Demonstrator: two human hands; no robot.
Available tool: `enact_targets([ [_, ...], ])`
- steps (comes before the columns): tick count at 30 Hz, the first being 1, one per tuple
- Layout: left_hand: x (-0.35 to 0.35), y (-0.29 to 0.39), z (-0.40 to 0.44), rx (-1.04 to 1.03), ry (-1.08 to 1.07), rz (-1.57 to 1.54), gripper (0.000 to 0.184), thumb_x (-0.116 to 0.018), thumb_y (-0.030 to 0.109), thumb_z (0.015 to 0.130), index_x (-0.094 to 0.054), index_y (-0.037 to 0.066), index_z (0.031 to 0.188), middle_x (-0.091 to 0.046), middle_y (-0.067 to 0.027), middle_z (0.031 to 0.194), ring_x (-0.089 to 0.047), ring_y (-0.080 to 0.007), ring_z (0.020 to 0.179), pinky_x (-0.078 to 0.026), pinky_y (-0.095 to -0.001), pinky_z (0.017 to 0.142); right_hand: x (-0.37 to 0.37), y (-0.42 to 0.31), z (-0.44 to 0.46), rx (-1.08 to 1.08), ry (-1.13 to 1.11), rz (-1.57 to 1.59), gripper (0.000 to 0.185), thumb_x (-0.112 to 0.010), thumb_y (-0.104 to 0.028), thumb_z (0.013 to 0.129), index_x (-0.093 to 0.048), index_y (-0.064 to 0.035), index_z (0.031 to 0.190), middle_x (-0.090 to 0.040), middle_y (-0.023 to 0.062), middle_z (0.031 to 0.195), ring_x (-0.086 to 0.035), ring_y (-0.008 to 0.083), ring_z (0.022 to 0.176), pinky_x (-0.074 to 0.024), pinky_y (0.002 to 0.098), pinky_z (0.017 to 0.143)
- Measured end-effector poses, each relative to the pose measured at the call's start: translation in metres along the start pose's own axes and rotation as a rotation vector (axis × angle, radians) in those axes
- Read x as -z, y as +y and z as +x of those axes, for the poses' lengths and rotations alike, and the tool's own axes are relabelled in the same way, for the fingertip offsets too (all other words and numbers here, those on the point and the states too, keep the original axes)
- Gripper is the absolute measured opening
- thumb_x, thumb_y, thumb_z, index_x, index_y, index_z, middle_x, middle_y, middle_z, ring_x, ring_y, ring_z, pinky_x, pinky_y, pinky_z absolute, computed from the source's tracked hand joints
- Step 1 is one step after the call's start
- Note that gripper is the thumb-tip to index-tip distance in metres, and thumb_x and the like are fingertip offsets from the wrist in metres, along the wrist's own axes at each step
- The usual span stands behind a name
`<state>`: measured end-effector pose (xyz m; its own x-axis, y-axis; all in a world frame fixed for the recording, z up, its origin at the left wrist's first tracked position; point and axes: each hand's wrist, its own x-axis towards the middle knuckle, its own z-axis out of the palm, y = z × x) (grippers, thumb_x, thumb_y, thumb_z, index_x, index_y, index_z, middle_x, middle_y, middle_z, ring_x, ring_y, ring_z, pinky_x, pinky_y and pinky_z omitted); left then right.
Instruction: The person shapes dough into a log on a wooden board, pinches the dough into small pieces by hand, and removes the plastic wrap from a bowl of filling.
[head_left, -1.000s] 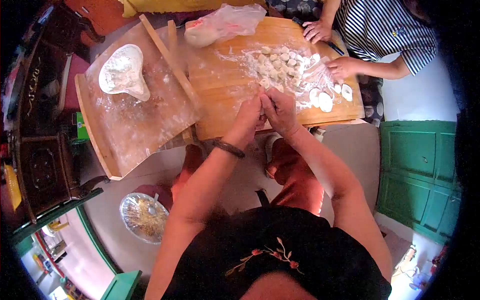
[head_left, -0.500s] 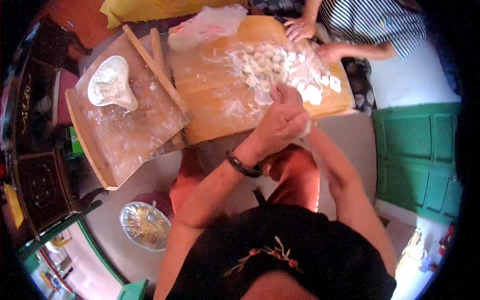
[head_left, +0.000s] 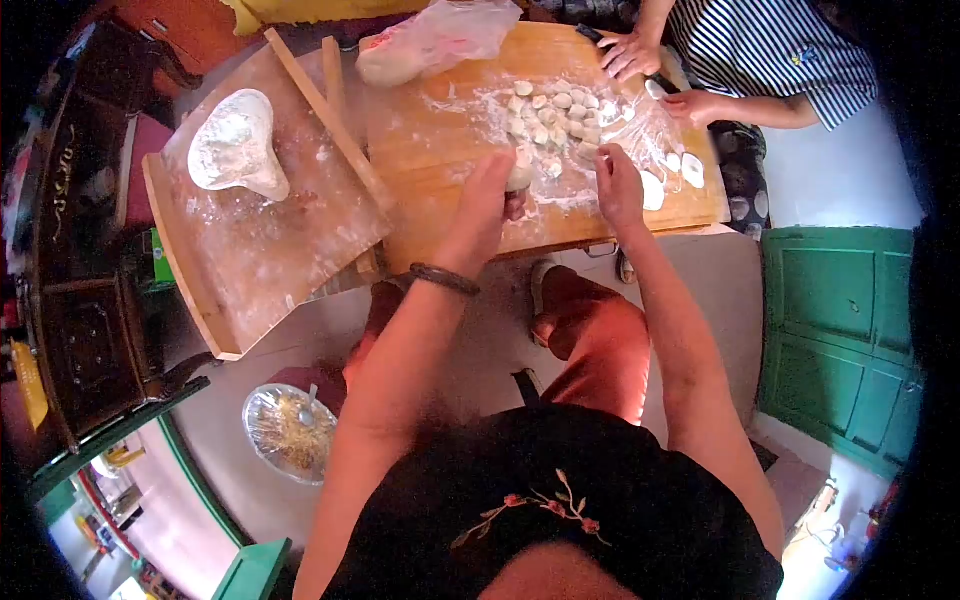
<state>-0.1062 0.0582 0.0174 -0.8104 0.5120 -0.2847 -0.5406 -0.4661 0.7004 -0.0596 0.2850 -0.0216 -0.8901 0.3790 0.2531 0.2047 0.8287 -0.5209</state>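
Note:
My left hand [head_left: 488, 210], a dark bangle at its wrist, is closed around a pale lump of dough [head_left: 520, 172] above the wooden board [head_left: 420, 190]. My right hand [head_left: 621, 190] is at the right, over the board's floury part, fingers drawn together and pointing away from me. Whatever its fingertips hold, if anything, is hidden. Just beyond both hands lie several small floured dough pieces [head_left: 563, 101]. Flat round dough wrappers [head_left: 692, 170] rest to the right of my right hand.
Across the board, a co-worker's hands [head_left: 632, 57] work with a dark-ended rolling pin [head_left: 655, 80] and a wrapper. At left, a flour-filled bowl [head_left: 235, 140] stands on a rimmed board [head_left: 290, 240]. A plastic bag [head_left: 440, 40] lies behind; a foil-like tray [head_left: 290, 433] sits low.
My hands were together near the board's front edge; they have parted, the left moving left with the dough lump, the right forward to the floured pieces. The view has shifted slightly.

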Motion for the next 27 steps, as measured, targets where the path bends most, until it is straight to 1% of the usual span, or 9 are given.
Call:
enact_targets([
  [4,-0.003,0.007,-0.001,0.048,0.007,-0.052,0.029,-0.050,0.035,0.095,-0.051,0.010,0.082,-0.047,0.0025,0.060,-0.037,-0.0042,0.043,-0.029,-0.0197,0.039,-0.004,0.009,0.009,-0.066,-0.016,-0.180,0.023,-0.050,-0.029,0.092,-0.055,-0.0069,0.097,-0.059,0.0157,0.076,-0.058,0.0345,0.070,-0.0463,0.0408,0.061],
  [7,0.000,0.003,-0.001,0.042,0.049,-0.004,0.034,-0.049,0.039,0.095,-0.052,0.009,0.082,-0.046,0.0031,0.058,-0.036,-0.0034,0.042,-0.028,-0.0189,0.038,-0.003,0.003,0.014,0.079,0.160,-0.026,0.023,-0.048,-0.028,0.093,-0.057,-0.0069,0.091,-0.060,0.0157,0.081,-0.059,0.0345,0.072,-0.0471,0.0402,0.062],
  [10,0.007,-0.004,0.002,0.063,0.020,-0.041,0.040,-0.047,0.044,0.095,-0.058,0.005,0.100,-0.053,0.0031,0.071,-0.037,-0.0026,0.048,-0.031,-0.0166,0.041,0.003,-0.015,0.013,0.144,0.273,0.003,0.017,-0.051,-0.021,0.090,-0.058,-0.0053,0.088,-0.060,0.0120,0.084,-0.059,0.0277,0.070,-0.0478,0.0359,0.063],
  [11,0.007,-0.005,0.003,0.071,0.046,-0.032,0.038,-0.047,0.043,0.095,-0.057,0.006,0.095,-0.052,0.0028,0.067,-0.038,-0.0029,0.047,-0.030,-0.0175,0.040,0.006,-0.022,0.009,0.146,0.288,0.013,0.016,-0.052,-0.020,0.090,-0.058,-0.0050,0.089,-0.059,0.0108,0.084,-0.059,0.0258,0.069,-0.0479,0.0350,0.063],
  [15,-0.003,-0.008,0.003,0.042,0.155,0.110,0.036,-0.046,0.041,0.096,-0.056,0.008,0.085,-0.051,0.0018,0.060,-0.041,-0.0038,0.045,-0.029,-0.0193,0.038,0.024,-0.078,-0.010,0.172,-0.100,0.520,0.030,-0.063,-0.023,0.083,-0.055,-0.0067,0.107,-0.058,0.0106,0.088,-0.058,0.0200,0.075,-0.0491,0.0331,0.067],
  [17,-0.015,-0.004,0.002,0.032,0.194,0.131,0.035,-0.043,0.040,0.097,-0.056,0.008,0.090,-0.051,0.0021,0.061,-0.042,-0.0042,0.046,-0.030,-0.0196,0.039,0.033,-0.113,-0.016,0.290,-0.252,0.376,0.043,-0.068,-0.028,0.080,-0.052,-0.0071,0.115,-0.059,0.0129,0.092,-0.058,0.0234,0.081,-0.0498,0.0339,0.071],
  [18,-0.023,-0.001,-0.004,0.054,0.207,0.090,0.034,-0.042,0.039,0.098,-0.056,0.008,0.096,-0.050,0.0027,0.062,-0.042,-0.0046,0.046,-0.030,-0.0199,0.039,0.021,-0.108,-0.013,0.521,-0.171,0.312,0.046,-0.070,-0.029,0.079,-0.053,-0.0061,0.115,-0.060,0.0141,0.095,-0.059,0.0272,0.084,-0.0498,0.0350,0.075],
  [21,-0.013,-0.008,-0.006,0.095,0.102,0.125,0.034,-0.039,0.037,0.098,-0.056,0.008,0.102,-0.048,0.0034,0.058,-0.041,-0.0050,0.045,-0.028,-0.0206,0.039,0.008,-0.106,-0.015,0.338,-0.340,0.308,0.038,-0.069,-0.024,0.081,-0.055,-0.0036,0.109,-0.061,0.0170,0.097,-0.060,0.0285,0.086,-0.0485,0.0359,0.074],
  [27,-0.016,-0.014,-0.007,0.102,0.125,0.029,0.030,-0.043,0.037,0.097,-0.050,0.012,0.083,-0.044,0.0056,0.059,-0.035,-0.0035,0.046,-0.026,-0.0199,0.040,0.001,-0.107,-0.023,0.227,-0.189,0.356,0.020,-0.063,-0.017,0.085,-0.055,-0.0032,0.096,-0.061,0.0139,0.074,-0.061,0.0248,0.064,-0.0480,0.0326,0.059],
])
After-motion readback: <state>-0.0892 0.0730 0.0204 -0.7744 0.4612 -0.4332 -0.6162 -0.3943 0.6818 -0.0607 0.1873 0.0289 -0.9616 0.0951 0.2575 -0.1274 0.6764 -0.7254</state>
